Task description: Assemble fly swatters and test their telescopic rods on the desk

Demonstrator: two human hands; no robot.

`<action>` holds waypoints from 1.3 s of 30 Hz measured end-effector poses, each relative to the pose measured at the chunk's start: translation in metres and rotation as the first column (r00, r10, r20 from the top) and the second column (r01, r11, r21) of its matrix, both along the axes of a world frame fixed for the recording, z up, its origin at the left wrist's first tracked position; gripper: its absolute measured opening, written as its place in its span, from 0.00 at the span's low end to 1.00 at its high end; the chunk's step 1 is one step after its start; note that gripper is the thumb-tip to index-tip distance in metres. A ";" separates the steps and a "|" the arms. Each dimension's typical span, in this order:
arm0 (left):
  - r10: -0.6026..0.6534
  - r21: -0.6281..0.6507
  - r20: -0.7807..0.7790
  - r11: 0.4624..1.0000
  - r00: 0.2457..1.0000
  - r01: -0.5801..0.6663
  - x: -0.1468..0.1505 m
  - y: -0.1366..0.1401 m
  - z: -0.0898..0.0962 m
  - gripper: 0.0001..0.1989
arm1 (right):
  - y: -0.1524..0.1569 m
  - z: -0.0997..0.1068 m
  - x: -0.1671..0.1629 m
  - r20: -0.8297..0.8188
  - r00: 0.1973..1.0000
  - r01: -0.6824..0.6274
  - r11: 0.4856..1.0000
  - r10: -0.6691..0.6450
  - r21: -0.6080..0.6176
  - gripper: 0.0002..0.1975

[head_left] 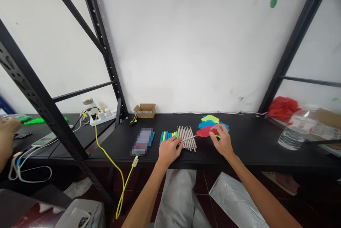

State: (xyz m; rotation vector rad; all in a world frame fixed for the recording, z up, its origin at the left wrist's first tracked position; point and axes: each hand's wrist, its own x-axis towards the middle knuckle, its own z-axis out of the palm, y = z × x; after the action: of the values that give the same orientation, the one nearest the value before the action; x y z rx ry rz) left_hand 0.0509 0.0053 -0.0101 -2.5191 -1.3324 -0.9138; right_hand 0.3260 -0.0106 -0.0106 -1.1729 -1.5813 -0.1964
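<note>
My left hand (169, 149) is closed, pinching one end of a thin metal rod (189, 138). The rod's other end meets a flat red fly swatter head (204, 131), gripped at its right side between the thumb and fingers of my right hand (223, 140). Beneath the held rod lies a row of similar metal rods (190, 144). Blue, yellow and green handle tubes (166, 136) sit side by side just beyond my left hand, partly covered by it. Behind the red head are stacked blue swatter heads (207, 124) and a yellow-green one (210, 118).
A phone (142, 141) with a yellow cable (121, 171) lies on the black table (247, 132), left of my hands. A small cardboard box (147, 110) stands near the wall. At right is a large water bottle (294, 132). Another person's hand (7, 132) shows far left.
</note>
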 end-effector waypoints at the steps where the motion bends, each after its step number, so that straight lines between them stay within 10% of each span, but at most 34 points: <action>1: 0.003 0.001 0.006 1.000 1.000 -0.003 0.000 0.000 0.000 0.15 | 0.000 0.000 0.000 -0.027 1.000 0.004 1.000 -0.004 -0.005 0.12; 9: 0.035 0.015 0.036 0.999 0.999 -0.035 0.000 0.000 -0.002 0.16 | 0.003 -0.003 0.008 -0.248 0.967 0.029 0.990 -0.063 -0.137 0.20; 39: 0.069 -0.005 0.016 0.998 0.997 -0.069 -0.003 0.002 -0.004 0.16 | 0.001 -0.006 0.013 -0.206 0.974 -0.143 0.958 0.092 -0.250 0.23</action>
State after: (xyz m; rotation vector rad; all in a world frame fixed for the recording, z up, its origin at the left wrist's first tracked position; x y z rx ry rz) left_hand 0.0475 0.0074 -0.0141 -2.4566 -1.4182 -0.9206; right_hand 0.3390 -0.0092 -0.0167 -1.2546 -1.5307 0.2076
